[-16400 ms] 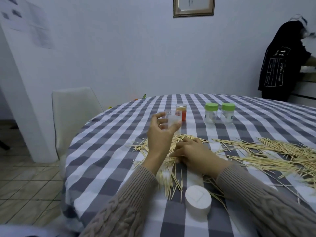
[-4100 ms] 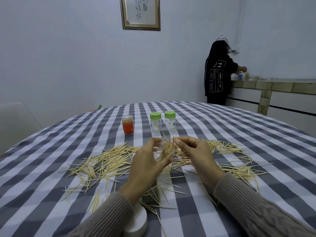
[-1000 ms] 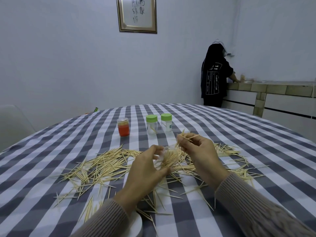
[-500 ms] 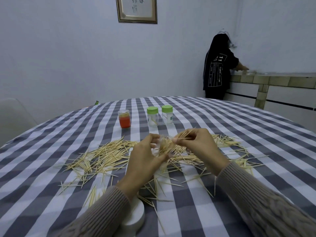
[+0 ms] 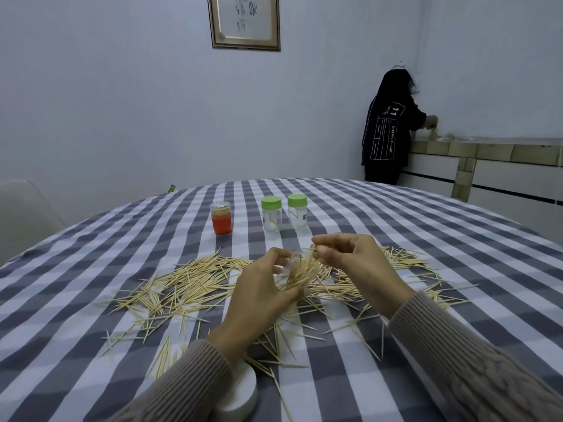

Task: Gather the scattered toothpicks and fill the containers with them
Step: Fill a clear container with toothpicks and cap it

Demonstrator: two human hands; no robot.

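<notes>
L hand (image 5: pixel 259 296) grips a small clear container (image 5: pixel 294 269) above the counter (image 5: pixel 457 239), fingers (image 5: pixel 275 254) curled round it and thumb under; it is tilted w/ its mouth up and to the right, and a bunch of toothpicks (image 5: pixel 300 271) stands in it, tips sticking out of the mouth. R hand (image 5: pixel 356 263) is just beside the mouth, thumb and forefinger pinched at the toothpick tips, other fingers loosely curled; can't tell how many it pinches. Loose toothpicks (image 5: pixel 189 278) lie scattered on the gray-and-white checked cloth: a thick pile left of the hands, a thinner spread (image 5: pixel 405 263) to the right and more strays toward the near edge. Farther back stand 3 upright containers: an orange one w/ a clear lid (image 5: pixel 221 218), toothpick ends showing at its top, and two clear jars w/ green lids, the left jar (image 5: pixel 271 214) and the right jar (image 5: pixel 297 211) just beside each other, each w/ a few toothpicks inside. A white round lid (image 5: pixel 240 394) sits on the counter near the edge, partly under the L sleeve (image 5: pixel 182 388). Beyond the counter: a white chair (image 5: pixel 24 214) at left, a framed picture (image 5: pixel 243 21) on the wall, and a person in a black hooded top (image 5: pixel 388 132) standing at a tiled ledge (image 5: pixel 487 150), back turned.
</notes>
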